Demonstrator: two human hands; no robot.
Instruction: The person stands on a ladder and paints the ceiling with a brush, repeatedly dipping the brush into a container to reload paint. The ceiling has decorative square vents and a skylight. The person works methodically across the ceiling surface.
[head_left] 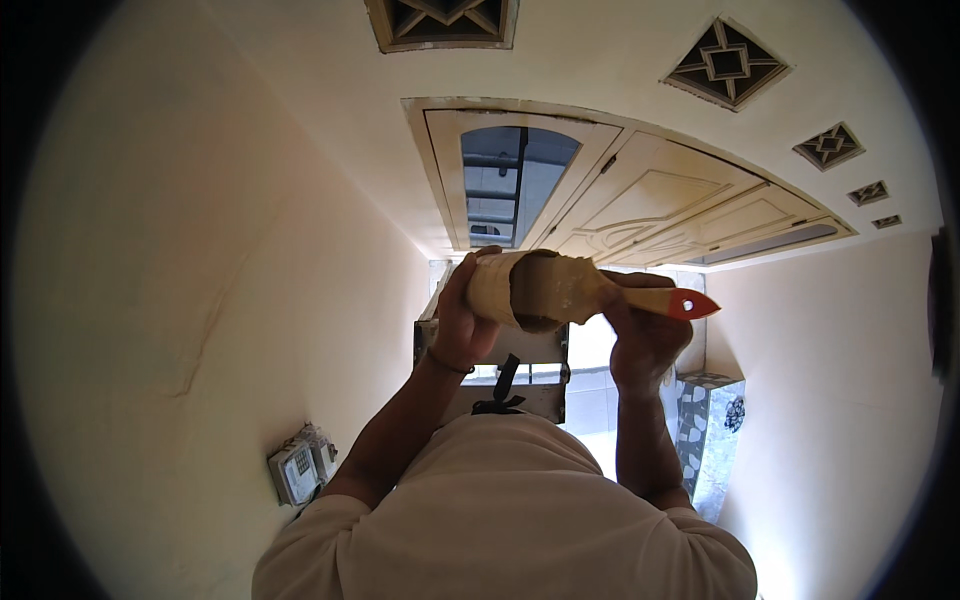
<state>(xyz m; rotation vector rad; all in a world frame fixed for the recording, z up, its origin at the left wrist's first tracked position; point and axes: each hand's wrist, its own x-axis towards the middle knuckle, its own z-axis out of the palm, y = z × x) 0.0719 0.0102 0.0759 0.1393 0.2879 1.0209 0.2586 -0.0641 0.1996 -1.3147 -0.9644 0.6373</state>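
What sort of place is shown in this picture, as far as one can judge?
Probably a room inside a home: it has panelled doors, patterned vents above them, and plain pale walls.

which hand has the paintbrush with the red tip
The right hand holds the paintbrush; the left hand, with a dark wristband, grips the tan container instead.

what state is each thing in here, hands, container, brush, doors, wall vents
left hand: closed around the container
right hand: closed on the brush
container: open, tipped with its mouth toward the right hand
brush: held, red handle end pointing right; bristle contact unclear
doors: look shut
wall vents: open latticework
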